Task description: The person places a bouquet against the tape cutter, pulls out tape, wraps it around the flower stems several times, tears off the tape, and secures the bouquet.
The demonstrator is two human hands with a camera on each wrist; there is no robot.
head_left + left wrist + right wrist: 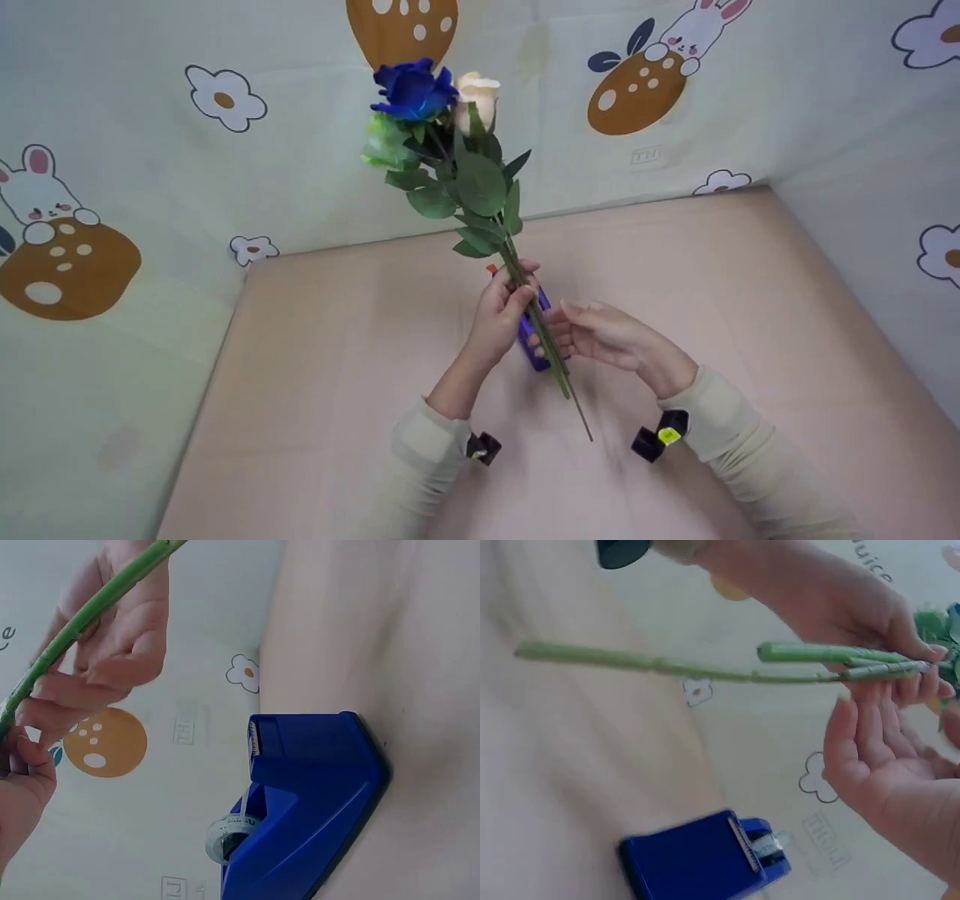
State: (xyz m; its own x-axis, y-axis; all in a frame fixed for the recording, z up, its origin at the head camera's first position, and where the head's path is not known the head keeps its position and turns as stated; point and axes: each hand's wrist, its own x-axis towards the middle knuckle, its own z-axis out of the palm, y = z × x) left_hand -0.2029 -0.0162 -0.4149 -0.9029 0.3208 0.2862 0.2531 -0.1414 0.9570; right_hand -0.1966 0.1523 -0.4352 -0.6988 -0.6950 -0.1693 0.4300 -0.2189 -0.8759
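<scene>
My left hand (496, 315) grips the stems (553, 346) of three artificial flowers with thumb and fingers. At the far end are a blue rose (415, 91), a cream rose (480, 94) and a pale green flower (386, 141). Beside the lower stems is my right hand (611, 335), its palm turned up and its fingers relaxed, the fingertips right at the stems in the head view. One stem (645, 660) sticks out farther than the others. Beneath the bouquet stands a blue tape dispenser (307, 795) with a roll of clear tape (227, 838), partly hidden by stems and hands in the head view.
The table (322, 390) has a plain pinkish cover. A pale wall cloth (300, 172) printed with rabbits and flowers rises behind it and along its sides. Black wrist cameras (651, 444) sit at the sleeves.
</scene>
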